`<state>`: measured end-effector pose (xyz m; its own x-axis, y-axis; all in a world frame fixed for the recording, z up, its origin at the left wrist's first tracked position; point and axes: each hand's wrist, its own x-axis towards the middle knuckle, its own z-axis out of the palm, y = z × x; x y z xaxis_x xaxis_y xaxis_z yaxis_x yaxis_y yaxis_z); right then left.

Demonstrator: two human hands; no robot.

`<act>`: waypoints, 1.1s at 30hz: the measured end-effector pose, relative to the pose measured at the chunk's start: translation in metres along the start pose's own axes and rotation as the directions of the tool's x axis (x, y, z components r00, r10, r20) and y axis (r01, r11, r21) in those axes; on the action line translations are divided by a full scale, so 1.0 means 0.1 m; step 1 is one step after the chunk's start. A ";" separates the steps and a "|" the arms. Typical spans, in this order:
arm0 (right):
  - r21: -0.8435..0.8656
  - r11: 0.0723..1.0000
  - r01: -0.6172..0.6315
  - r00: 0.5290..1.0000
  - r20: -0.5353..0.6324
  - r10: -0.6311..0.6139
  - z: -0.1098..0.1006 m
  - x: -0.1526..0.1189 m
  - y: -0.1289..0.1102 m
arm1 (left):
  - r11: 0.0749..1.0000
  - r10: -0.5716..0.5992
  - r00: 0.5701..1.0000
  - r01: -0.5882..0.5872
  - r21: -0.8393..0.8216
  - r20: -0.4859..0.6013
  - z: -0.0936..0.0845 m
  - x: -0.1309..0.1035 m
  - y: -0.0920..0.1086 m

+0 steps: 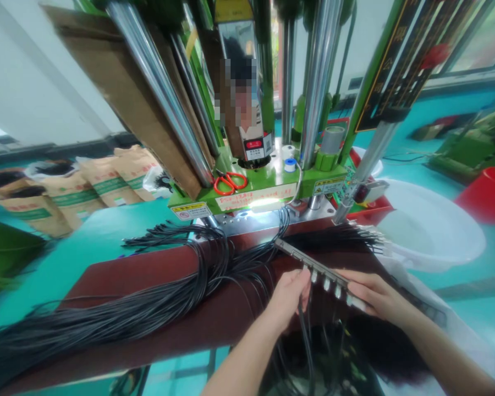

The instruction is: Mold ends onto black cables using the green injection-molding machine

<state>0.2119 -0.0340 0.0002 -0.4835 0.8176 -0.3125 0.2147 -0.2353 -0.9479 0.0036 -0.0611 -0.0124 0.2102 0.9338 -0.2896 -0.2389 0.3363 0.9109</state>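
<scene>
Long, narrow grey metal bar (319, 268) slants above the reddish-brown table (181, 336), its near end grasped by the right hand (377, 296). Beside it, the left hand (291, 291) pinches a thin black cable (307, 344).

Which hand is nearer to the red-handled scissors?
Left. The left hand is below and to the right of the scissors in view; the right hand, gripping the metal bar, is farther right.
</scene>
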 end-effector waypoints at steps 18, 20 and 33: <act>-0.069 0.998 0.010 1.000 0.006 -0.009 -0.04 -0.01 -0.02 | 0.988 0.031 0.986 -0.006 -0.152 0.163 -0.05 -0.04 0.09; -0.110 0.993 0.049 0.998 0.035 -0.045 -0.03 -0.02 -0.04 | 0.992 0.029 0.989 -0.011 -0.123 0.143 -0.06 -0.04 0.06; -0.217 0.959 0.184 0.979 0.127 -0.159 -0.05 0.00 0.00 | 0.990 0.005 0.996 0.007 -0.138 0.090 -0.07 -0.16 0.01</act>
<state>0.2156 -0.0314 0.0001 -0.6152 0.7713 -0.1634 0.3015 0.0387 -0.9527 -0.0067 -0.0752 -0.0089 0.2935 0.9208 -0.2570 -0.3662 0.3566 0.8595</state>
